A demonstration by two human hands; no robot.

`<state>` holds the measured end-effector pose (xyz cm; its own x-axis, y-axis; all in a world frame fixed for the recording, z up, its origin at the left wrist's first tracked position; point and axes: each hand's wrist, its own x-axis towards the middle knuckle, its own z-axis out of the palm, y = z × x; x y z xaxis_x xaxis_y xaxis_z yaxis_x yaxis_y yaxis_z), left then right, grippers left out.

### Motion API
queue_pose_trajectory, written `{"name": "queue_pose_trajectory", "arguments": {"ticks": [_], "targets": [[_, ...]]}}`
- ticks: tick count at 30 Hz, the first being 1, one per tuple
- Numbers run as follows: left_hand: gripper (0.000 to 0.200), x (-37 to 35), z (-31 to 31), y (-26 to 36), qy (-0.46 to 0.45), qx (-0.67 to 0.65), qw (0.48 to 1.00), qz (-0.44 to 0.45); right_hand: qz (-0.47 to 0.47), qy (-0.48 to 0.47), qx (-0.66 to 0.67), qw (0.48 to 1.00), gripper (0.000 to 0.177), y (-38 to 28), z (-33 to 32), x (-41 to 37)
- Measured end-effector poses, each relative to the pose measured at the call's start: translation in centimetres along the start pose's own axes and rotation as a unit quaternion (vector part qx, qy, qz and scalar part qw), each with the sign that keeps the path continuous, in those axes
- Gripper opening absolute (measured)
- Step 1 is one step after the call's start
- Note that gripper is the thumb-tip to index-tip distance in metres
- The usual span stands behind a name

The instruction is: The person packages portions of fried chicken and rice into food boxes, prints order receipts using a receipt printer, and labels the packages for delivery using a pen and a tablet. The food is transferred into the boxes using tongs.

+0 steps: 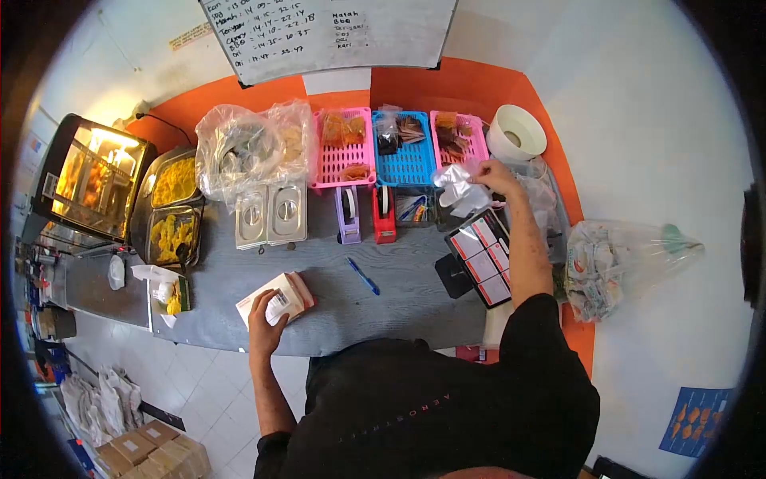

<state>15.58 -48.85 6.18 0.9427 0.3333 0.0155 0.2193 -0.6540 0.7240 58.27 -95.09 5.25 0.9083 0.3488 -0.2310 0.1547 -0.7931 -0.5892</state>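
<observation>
My left hand [267,319] is at the front edge of the table, with fingers and thumb on a small white and reddish cardboard box [297,294]. A printed paper slip [278,303] lies against the box under the fingers. My right hand [498,177] reaches to the back right and pinches a thin translucent plastic bag [458,187], which hangs beside the pink basket [472,160]. Below the right forearm stands a tablet [481,259] with red and white panels. A blue pen [363,276] lies on the table between my hands.
A blue basket [404,169] and another pink basket [345,169] hold sachets. Purple [349,227] and red [384,227] tape dispensers stand before them. Steel lidded containers [271,235], yellow food trays [172,238] and a lit display warmer [94,180] are on the left. A white bucket [517,134] stands back right.
</observation>
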Motion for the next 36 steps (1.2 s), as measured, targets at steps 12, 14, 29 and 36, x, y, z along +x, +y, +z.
{"name": "queue_pose_trajectory", "arguments": {"ticks": [12, 14, 29, 36], "targets": [[0.047, 1.1, 2.4, 1.7, -0.041, -0.047, 0.998, 0.01, -0.044, -0.018, 0.272, 0.961, 0.015, 1.5, 3.4, 0.1], [0.046, 1.3, 2.6, 2.1, -0.043, -0.046, 0.998, 0.029, -0.029, -0.047, 0.125, 0.991, 0.017, 2.0, 3.4, 0.8], [0.04, 9.9, 10.2, 10.1, -0.201, -0.085, 0.958, 0.186, -0.023, 0.071, 0.195, 0.978, 0.016, 0.2, 0.8, -0.4], [0.044, 14.8, 15.6, 12.6, -0.276, -0.039, 0.934, 0.225, -0.014, -0.124, -0.26, 0.958, 0.026, 0.9, 5.6, 2.1]]}}
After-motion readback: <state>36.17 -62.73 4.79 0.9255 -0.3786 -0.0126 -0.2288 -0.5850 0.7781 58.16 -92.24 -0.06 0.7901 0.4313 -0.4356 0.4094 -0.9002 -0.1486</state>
